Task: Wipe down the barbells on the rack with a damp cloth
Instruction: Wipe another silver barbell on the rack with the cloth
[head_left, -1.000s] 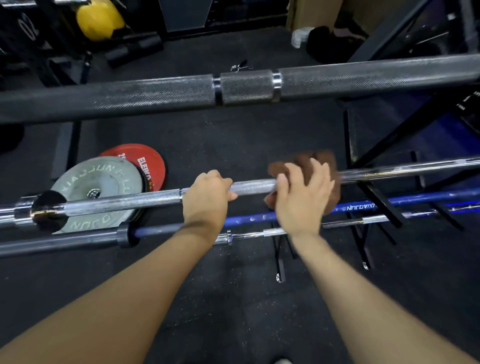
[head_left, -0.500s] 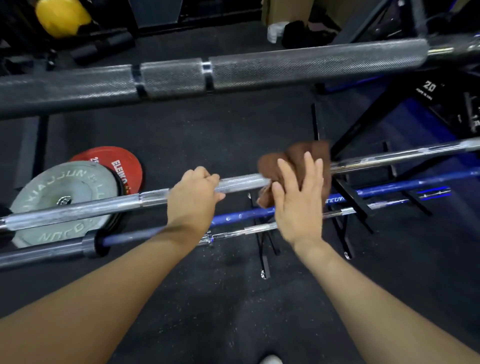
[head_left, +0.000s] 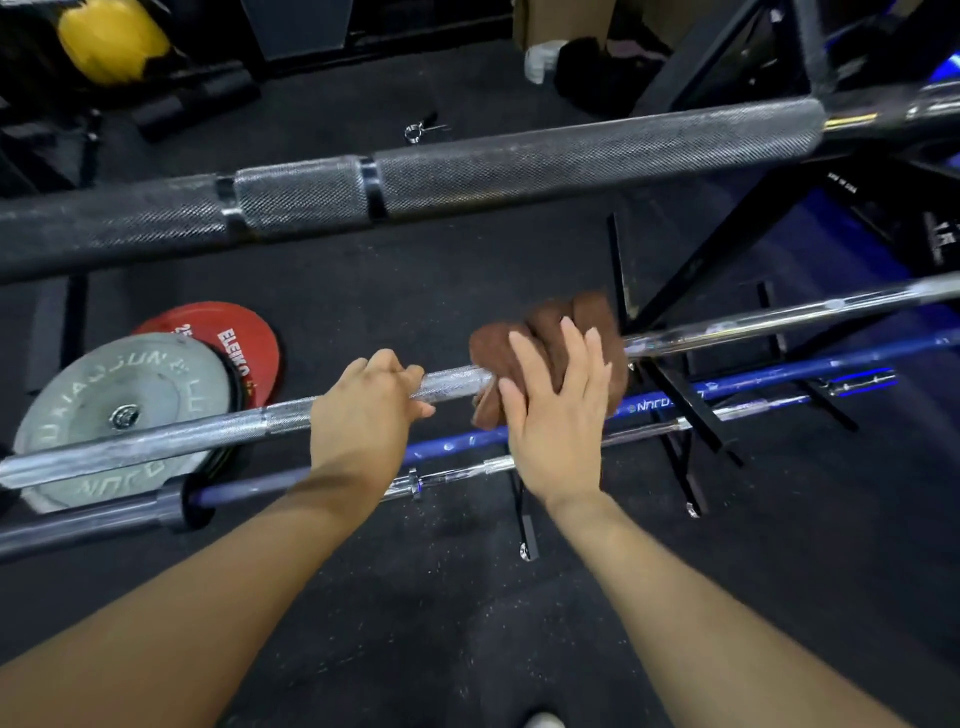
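Observation:
A silver barbell (head_left: 208, 431) runs across the middle of the view on the black rack (head_left: 691, 291). My left hand (head_left: 363, 415) grips its shaft with curled fingers. Just to the right, a brown cloth (head_left: 540, 332) is draped over the same bar, and my right hand (head_left: 558, 410) presses on it with straight fingers. A thick dark knurled barbell (head_left: 467, 171) lies higher up, close to the camera. Below the silver bar lie a blue barbell (head_left: 753, 382) and a thinner chrome bar (head_left: 457, 470).
A grey weight plate (head_left: 124, 410) and a red plate (head_left: 228, 332) lie on the black rubber floor at the left. A yellow ball (head_left: 111, 39) sits at the far left, a collar clip (head_left: 418, 127) on the floor, and bags (head_left: 597, 67) at the back.
My right hand has slid the cloth a little along the silver bar. The view has shifted, and the thick bar's right end has come into sight. My left hand keeps its grip.

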